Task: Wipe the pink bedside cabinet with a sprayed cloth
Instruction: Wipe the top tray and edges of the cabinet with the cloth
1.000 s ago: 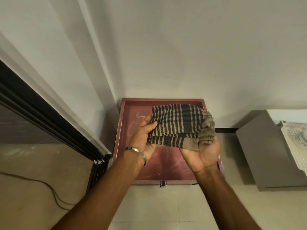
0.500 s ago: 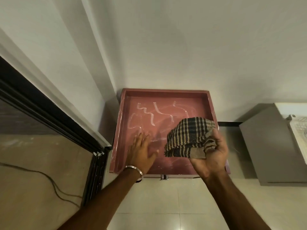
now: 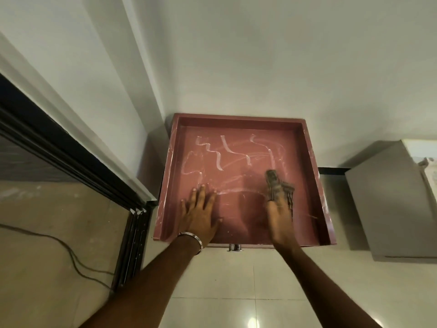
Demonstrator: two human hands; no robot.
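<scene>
The pink bedside cabinet (image 3: 309, 147) stands in a wall corner, seen from above; its recessed top has a raised rim and white squiggly smears across the back half. My left hand (image 3: 199, 215) lies flat on the top at the front left, fingers spread, a metal bangle on the wrist. My right hand (image 3: 280, 215) presses the dark checked cloth (image 3: 276, 185) onto the top at the right; the cloth sticks out beyond my fingers and is motion-blurred.
A metal knob (image 3: 234, 247) pokes out below the cabinet's front edge. A grey unit (image 3: 392, 209) stands to the right against the wall. A black door frame (image 3: 71, 157) runs along the left, with a cable (image 3: 71, 254) on the floor. Tiled floor lies in front.
Both hands held the cloth above the cabinet; the left hand let go and went flat on the top. The right hand has brought the cloth down onto the surface.
</scene>
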